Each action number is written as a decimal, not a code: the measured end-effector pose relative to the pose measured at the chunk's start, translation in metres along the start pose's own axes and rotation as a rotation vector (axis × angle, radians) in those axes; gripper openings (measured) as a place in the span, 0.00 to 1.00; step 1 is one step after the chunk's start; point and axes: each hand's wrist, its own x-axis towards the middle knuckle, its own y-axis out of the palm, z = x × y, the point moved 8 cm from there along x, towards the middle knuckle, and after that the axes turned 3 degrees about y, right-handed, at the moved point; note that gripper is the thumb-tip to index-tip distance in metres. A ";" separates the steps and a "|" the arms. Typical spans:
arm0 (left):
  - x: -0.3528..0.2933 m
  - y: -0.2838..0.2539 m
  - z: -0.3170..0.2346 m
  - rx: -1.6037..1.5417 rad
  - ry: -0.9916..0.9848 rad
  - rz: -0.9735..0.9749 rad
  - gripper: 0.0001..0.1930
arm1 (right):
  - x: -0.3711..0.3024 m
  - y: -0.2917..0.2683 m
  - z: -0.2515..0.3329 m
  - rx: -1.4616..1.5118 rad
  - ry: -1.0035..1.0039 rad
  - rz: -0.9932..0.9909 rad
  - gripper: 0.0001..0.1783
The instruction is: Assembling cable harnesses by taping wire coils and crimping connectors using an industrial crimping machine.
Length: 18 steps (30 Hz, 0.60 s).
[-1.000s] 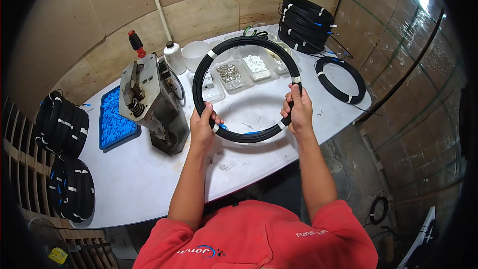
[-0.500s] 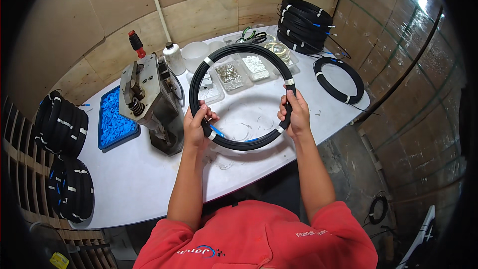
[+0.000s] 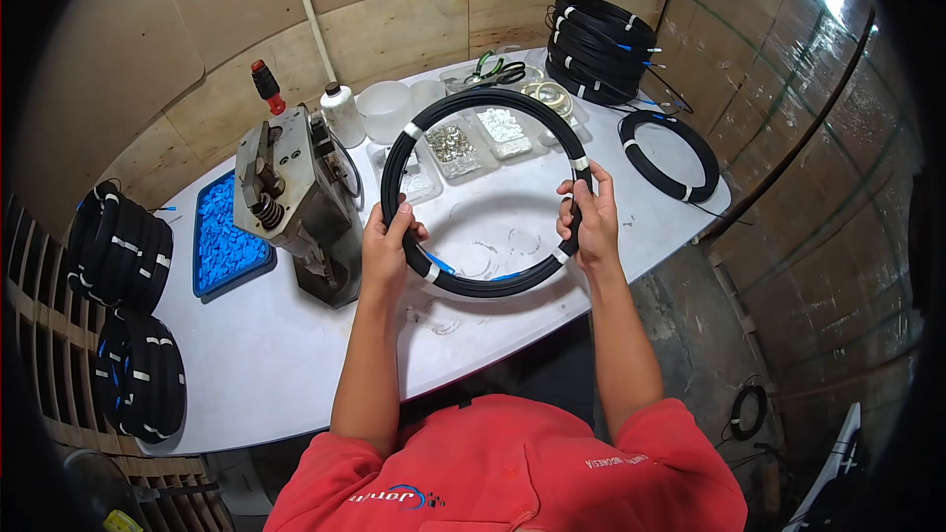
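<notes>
A coil of black cable [image 3: 488, 98], bound with several white tape bands, is held up in front of me over the white table. My left hand [image 3: 387, 241] is closed on its left side, thumb over the cable. On the opposite side my right hand [image 3: 593, 222] grips the coil just below a tape band. Two blue connector ends [image 3: 440, 265] show along the coil's lower inner edge. Behind the ring sit clear trays of small metal parts [image 3: 452, 150], partly framed by it.
Left of the coil stands a metal press [image 3: 320, 207], beside a blue tray [image 3: 202, 293] of small blue pieces. Stacked black coils [image 3: 601, 49] rise at the back right, with a single coil [image 3: 702, 160] nearby. More coils [image 3: 123, 246] line the left edge. A white bottle [image 3: 342, 116] stands behind.
The held coil has turned slightly and shifted a little to the right. My right hand has moved a bit right with it; both hands keep their hold.
</notes>
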 end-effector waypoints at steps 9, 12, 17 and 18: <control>-0.004 -0.002 -0.004 0.042 -0.058 0.003 0.09 | 0.000 0.010 0.013 -0.168 -0.002 0.073 0.25; -0.005 0.001 -0.007 0.025 -0.062 0.024 0.10 | 0.003 0.005 0.012 -0.160 0.019 0.076 0.25; -0.002 0.010 -0.024 0.014 0.025 0.158 0.10 | 0.017 0.014 0.035 -0.106 0.000 0.305 0.25; -0.002 0.017 -0.030 0.027 0.042 0.222 0.10 | 0.021 0.015 0.045 -0.152 0.010 0.337 0.26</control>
